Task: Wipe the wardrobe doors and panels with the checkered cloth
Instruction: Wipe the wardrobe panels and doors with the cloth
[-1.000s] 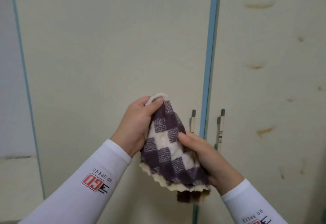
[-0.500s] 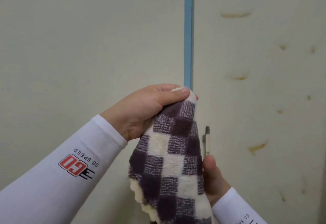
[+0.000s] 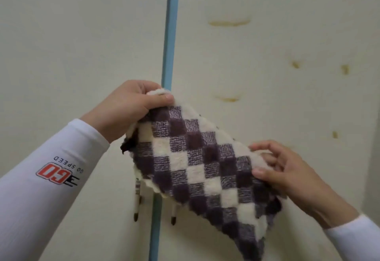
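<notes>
Checkered cloth (image 3: 197, 164) spread before stained wardrobe doors (image 3: 267, 55)
Left hand (image 3: 127, 108) grips top corner; right hand (image 3: 287, 176) pinches side edge

Cream wardrobe doors (image 3: 82, 34) are filling the view, a pale blue vertical strip (image 3: 169, 34) running between them; brown stains (image 3: 229, 23) are dotting the door right of it, slim handles (image 3: 136, 205) flanking the strip.

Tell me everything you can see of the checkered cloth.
The cloth is fluffy, checked in dark purple and cream, with a wavy cream edge at its lower left. It is stretched on a slant, high left to low right, before the doors. The left hand grips its top corner; the right hand pinches its right edge. It hides the tops of two handles. Whether it touches the doors is unclear.
</notes>
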Demonstrator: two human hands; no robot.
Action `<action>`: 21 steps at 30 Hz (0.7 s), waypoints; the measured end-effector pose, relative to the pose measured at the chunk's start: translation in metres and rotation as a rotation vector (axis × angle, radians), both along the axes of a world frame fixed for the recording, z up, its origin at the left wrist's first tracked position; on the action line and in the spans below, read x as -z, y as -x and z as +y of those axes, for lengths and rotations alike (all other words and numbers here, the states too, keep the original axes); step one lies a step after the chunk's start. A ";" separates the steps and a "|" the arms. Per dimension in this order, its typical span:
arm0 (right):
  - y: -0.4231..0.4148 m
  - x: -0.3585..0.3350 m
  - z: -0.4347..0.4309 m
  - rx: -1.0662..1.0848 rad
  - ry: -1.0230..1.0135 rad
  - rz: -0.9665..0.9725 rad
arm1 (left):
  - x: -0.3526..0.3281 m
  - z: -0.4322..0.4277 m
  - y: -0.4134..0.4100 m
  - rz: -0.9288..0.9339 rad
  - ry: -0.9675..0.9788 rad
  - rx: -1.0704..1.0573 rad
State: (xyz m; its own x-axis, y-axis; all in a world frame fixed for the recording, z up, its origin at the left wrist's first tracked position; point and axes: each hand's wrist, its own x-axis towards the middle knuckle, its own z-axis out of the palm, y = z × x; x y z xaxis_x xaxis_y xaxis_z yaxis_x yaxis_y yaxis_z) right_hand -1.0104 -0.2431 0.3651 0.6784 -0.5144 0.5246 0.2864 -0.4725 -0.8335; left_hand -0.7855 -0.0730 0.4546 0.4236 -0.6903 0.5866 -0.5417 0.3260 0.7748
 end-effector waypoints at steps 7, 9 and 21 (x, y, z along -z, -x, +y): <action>0.044 -0.088 -0.048 0.557 0.874 -0.024 | 0.007 -0.044 0.009 -0.055 0.068 -0.324; 0.037 -0.101 -0.053 0.665 1.153 -0.045 | 0.005 -0.056 0.010 -0.165 0.126 -0.494; 0.014 -0.097 -0.077 0.943 1.608 -0.073 | -0.001 -0.082 -0.009 -0.966 0.381 -1.083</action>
